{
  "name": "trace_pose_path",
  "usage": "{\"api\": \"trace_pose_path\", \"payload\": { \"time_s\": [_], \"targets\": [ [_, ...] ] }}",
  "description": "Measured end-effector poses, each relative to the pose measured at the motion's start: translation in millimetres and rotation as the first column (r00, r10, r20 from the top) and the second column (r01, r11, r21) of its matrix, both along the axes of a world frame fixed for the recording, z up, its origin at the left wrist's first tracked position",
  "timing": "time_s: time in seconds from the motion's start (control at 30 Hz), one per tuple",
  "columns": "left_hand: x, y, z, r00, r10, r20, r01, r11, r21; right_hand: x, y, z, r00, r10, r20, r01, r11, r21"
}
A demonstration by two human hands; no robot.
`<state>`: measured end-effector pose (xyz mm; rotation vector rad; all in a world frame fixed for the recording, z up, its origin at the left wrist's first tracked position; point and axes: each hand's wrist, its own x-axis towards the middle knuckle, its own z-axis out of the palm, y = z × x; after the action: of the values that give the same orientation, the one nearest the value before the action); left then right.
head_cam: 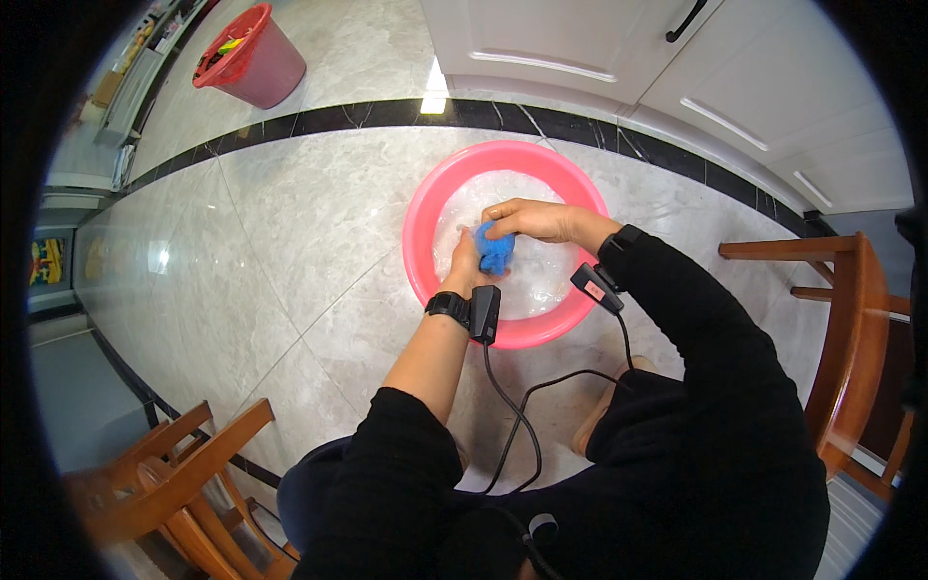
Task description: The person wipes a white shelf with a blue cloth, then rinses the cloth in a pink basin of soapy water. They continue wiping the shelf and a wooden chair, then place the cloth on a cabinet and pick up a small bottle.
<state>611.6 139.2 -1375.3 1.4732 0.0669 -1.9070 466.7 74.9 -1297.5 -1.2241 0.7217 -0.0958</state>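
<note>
A pink plastic basin stands on the tiled floor in front of me, with water in it that looks sudsy. Over the water, both hands hold one bunched blue cloth. My left hand supports it from the left and below, part of its fingers hidden behind the cloth. From the upper right my right hand reaches across, its fingertips on the cloth's top. Whether the cloth touches the water cannot be told. Black straps with small cabled devices are on both wrists.
A red bin with a liner stands at the upper left. White cabinet doors rise beyond the basin. Wooden chairs are at the right and lower left. Black cables hang between my forearms.
</note>
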Motion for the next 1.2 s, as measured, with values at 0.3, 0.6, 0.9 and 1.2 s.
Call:
{"api": "trace_pose_path", "payload": {
  "time_s": [0.3, 0.6, 0.9, 1.2],
  "targets": [
    [-2, -8, -9, 0.982, 0.188, 0.009, -0.185, 0.973, -0.139, 21, 27, 13, 0.952, -0.243, -0.187, 0.129, 0.871, -0.474],
    [-26, 5, -1, 0.981, 0.146, 0.125, -0.128, 0.982, -0.142, 10, 25, -58, 0.826, -0.368, -0.426, -0.117, 0.628, -0.769],
    [3, 16, 12, 0.537, -0.173, 0.825, 0.350, 0.936, -0.031, -42, -1, -63, 0.806, -0.314, -0.502, -0.112, 0.751, -0.651],
    [8, 43, -22, -0.176, -0.555, 0.813, 0.897, 0.249, 0.365, -27, 67, -98, 0.654, -0.123, -0.746, -0.665, 0.378, -0.645]
  ]
}}
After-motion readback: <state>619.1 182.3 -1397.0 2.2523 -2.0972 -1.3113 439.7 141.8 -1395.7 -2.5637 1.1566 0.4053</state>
